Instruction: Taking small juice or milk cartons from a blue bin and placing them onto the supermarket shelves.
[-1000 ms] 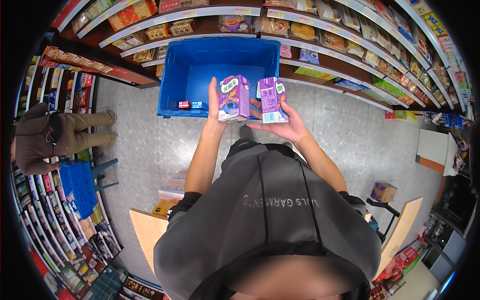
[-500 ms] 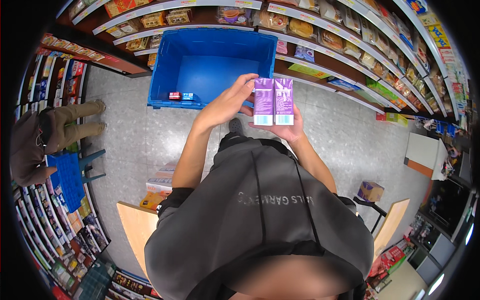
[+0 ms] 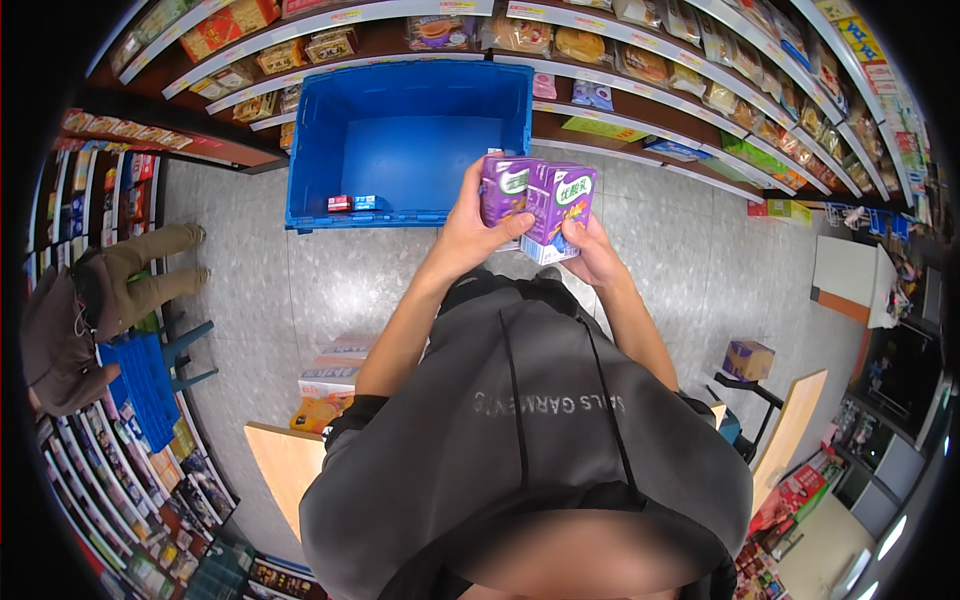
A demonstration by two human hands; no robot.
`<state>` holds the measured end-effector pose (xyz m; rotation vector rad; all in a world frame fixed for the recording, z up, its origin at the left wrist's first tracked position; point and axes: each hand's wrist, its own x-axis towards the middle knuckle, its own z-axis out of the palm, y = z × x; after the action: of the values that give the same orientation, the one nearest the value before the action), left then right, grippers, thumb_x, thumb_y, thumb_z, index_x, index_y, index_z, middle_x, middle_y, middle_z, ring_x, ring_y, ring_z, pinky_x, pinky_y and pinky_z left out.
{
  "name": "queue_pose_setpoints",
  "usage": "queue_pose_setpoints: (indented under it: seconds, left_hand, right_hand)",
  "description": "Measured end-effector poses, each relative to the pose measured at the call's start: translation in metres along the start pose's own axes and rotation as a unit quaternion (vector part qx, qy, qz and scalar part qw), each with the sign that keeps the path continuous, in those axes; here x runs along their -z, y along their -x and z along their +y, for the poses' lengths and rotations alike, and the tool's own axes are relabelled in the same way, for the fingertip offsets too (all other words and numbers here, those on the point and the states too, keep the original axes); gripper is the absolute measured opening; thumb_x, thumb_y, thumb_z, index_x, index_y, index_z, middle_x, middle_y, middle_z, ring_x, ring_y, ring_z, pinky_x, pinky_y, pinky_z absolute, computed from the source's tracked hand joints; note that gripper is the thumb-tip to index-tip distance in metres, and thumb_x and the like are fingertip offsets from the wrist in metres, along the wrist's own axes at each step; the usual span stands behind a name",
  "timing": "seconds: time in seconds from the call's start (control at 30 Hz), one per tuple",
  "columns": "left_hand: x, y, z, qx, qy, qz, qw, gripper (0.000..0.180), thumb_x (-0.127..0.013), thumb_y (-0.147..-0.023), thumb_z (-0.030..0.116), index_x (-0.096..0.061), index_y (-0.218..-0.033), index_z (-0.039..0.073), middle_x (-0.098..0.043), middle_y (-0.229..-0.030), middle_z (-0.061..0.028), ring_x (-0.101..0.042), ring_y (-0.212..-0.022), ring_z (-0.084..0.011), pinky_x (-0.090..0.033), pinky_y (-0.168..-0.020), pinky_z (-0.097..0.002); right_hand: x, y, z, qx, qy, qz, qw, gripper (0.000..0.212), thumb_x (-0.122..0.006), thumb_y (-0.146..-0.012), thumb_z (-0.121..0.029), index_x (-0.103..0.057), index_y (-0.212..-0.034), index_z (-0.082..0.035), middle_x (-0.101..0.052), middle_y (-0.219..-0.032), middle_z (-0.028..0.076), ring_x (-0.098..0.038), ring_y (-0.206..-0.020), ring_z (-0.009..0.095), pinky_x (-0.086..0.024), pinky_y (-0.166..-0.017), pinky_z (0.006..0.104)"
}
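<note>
Two purple drink cartons are held side by side in front of me, one in each hand. My left hand [image 3: 462, 232] is closed round the left carton [image 3: 508, 185], its thumb across the front. With the thumb on its face, my right hand [image 3: 598, 252] grips the right carton [image 3: 558, 205]. The right carton overlaps the left one and is tilted. Behind my hands stands a large blue crate [image 3: 310, 150]. Inside its near edge sit a small red box [image 3: 340, 203] and a small blue box [image 3: 364, 203].
Shelves of packaged bread and snacks [image 3: 585, 45] curve along the far side. A person in brown trousers [image 3: 150, 255] is at the left beside a blue plastic crate [image 3: 150, 390]. A cardboard box [image 3: 748, 360] sits at the right, and stacked cartons [image 3: 330, 385] lie on the floor left of me.
My left hand has closed on the left carton. The cartons have turned from their side panels to their printed fronts, and now overlap at an angle.
</note>
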<state>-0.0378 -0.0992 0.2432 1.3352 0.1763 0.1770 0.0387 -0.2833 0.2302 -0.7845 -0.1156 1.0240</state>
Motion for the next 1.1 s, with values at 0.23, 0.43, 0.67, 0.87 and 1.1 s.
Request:
queue_pose_setpoints:
  seconds: [0.23, 0.43, 0.67, 0.87, 1.1]
  left_hand:
    - [0.000, 0.004, 0.000, 0.037, 0.211, 0.095, 0.972, 0.063, -0.071, -0.083, 0.013, -0.036, -0.135, 0.007, -0.055, -0.118, -0.0088, -0.056, -0.106, -0.0153, -0.050, -0.089, -0.0297]
    - [-0.019, -0.006, -0.001, -0.009, 0.122, -0.006, 0.993, 0.067, -0.073, -0.081, 0.013, -0.033, -0.135, 0.006, -0.053, -0.118, -0.0093, -0.056, -0.106, -0.0147, -0.048, -0.091, -0.0300]
    - [-0.055, -0.019, -0.013, 0.105, 0.104, -0.017, 0.989, 0.058, -0.070, -0.085, 0.016, -0.038, -0.131, 0.003, -0.055, -0.116, -0.0102, -0.056, -0.106, -0.0152, -0.046, -0.091, -0.0301]
    - [-0.101, -0.027, -0.019, 0.220, 0.109, -0.008, 0.969, 0.059, -0.068, -0.087, 0.017, -0.034, -0.131, 0.002, -0.054, -0.118, -0.0104, -0.055, -0.109, -0.0165, -0.044, -0.093, -0.0297]
    - [-0.206, -0.030, -0.014, 0.005, -0.053, -0.063, 0.997, 0.081, -0.080, -0.072, 0.008, -0.028, -0.135, 0.005, -0.051, -0.119, -0.0125, -0.056, -0.106, -0.0177, -0.049, -0.090, -0.0320]
  right_hand:
    - [-0.018, 0.012, -0.020, 0.122, 0.139, 0.010, 0.983, 0.063, -0.063, -0.090, -0.018, -0.026, -0.139, -0.005, -0.050, -0.130, 0.015, -0.053, -0.119, 0.026, -0.044, -0.099, 0.0394]
    - [-0.025, 0.030, -0.024, 0.131, 0.300, 0.098, 0.940, 0.064, -0.062, -0.090, -0.011, -0.024, -0.141, -0.005, -0.047, -0.126, 0.010, -0.048, -0.116, 0.017, -0.041, -0.098, 0.0324]
    - [-0.001, 0.046, -0.034, 0.078, 0.243, 0.205, 0.945, 0.054, -0.062, -0.092, -0.017, -0.032, -0.135, -0.004, -0.053, -0.121, 0.010, -0.053, -0.110, 0.016, -0.047, -0.092, 0.0335]
    - [0.030, 0.074, -0.066, -0.019, 0.078, 0.205, 0.975, 0.051, -0.060, -0.092, -0.019, -0.035, -0.135, -0.004, -0.054, -0.122, 0.012, -0.061, -0.103, 0.020, -0.059, -0.077, 0.0439]
    - [0.098, 0.140, -0.106, 0.174, 0.249, 0.165, 0.938, 0.064, -0.069, -0.085, -0.015, -0.034, -0.137, -0.003, -0.055, -0.118, 0.008, -0.053, -0.110, 0.014, -0.043, -0.095, 0.0287]
